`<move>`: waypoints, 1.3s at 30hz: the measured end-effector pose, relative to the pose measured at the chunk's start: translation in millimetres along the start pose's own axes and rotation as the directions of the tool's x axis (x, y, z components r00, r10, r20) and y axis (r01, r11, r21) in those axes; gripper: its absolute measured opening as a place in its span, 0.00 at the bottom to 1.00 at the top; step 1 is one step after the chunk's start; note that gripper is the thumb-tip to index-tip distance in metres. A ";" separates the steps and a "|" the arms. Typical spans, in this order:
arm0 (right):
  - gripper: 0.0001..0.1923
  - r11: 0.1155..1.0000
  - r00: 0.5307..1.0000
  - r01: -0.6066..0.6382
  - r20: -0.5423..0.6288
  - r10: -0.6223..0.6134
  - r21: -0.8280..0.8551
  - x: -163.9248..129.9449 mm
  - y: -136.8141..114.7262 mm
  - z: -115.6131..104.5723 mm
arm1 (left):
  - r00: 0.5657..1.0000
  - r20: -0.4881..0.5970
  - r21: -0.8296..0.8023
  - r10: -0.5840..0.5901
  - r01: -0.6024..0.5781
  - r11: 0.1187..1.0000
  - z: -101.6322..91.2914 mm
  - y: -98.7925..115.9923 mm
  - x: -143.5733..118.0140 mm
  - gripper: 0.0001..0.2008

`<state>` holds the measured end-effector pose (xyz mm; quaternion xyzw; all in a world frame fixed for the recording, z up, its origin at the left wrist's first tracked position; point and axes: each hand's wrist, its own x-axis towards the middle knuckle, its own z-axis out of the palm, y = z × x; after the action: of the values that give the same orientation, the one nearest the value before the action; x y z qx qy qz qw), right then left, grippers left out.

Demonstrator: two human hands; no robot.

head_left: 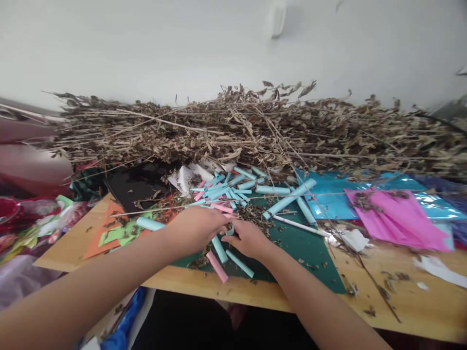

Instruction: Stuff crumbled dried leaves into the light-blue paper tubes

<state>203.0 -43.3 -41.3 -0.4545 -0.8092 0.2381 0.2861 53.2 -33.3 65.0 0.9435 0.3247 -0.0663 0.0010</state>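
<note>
My left hand (pixel 200 226) reaches in over the pile with its fingers drawn together, their tips hidden against my other hand. My right hand (pixel 250 238) is closed, thumb and fingers curled round a short light-blue paper tube (pixel 229 229) whose end shows between the two hands. Just behind the hands lies a heap of small blue paper tubes (pixel 215 192) mixed with a few pink ones. In front of them a pink paper tube (pixel 217 267) and a thin blue tube (pixel 240 264) rest on a dark green cutting mat (pixel 314 265).
A long bundle of dried stalks and leaves (pixel 233 131) stretches along the wall. Right of the mat are shiny blue sheets (pixel 330 194) and a pink sheet (pixel 397 218). Orange paper (pixel 97 238) lies at left on the wooden table (pixel 401 291), with leaf crumbs scattered about.
</note>
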 end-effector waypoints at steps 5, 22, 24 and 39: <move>0.13 1.000 1.000 0.019 -0.010 -0.019 0.005 0.1 2.1 2.1 | 0.981 -0.192 -0.077 0.026 -0.041 0.996 27.2 0.6 -18.5 0.17; 0.11 1.000 0.999 0.028 -0.029 -0.028 0.005 1.7 0.7 3.1 | 0.946 -0.277 0.153 0.169 -0.130 0.980 23.9 6.2 -5.5 0.10; 0.09 0.999 0.999 0.040 -0.027 -0.040 -0.001 2.5 1.4 3.0 | 0.919 -0.352 0.127 0.178 -0.142 0.982 28.1 2.0 -6.1 0.10; 0.09 0.993 0.989 0.116 -0.098 -0.113 0.020 10.7 7.8 -0.8 | 0.848 -0.521 -0.338 -0.099 -0.099 0.936 46.9 5.2 14.2 0.09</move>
<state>203.7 -30.2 -43.0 -0.4146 -0.8161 0.2094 0.3438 61.6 -30.8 16.6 0.9091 0.3188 0.2559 0.0805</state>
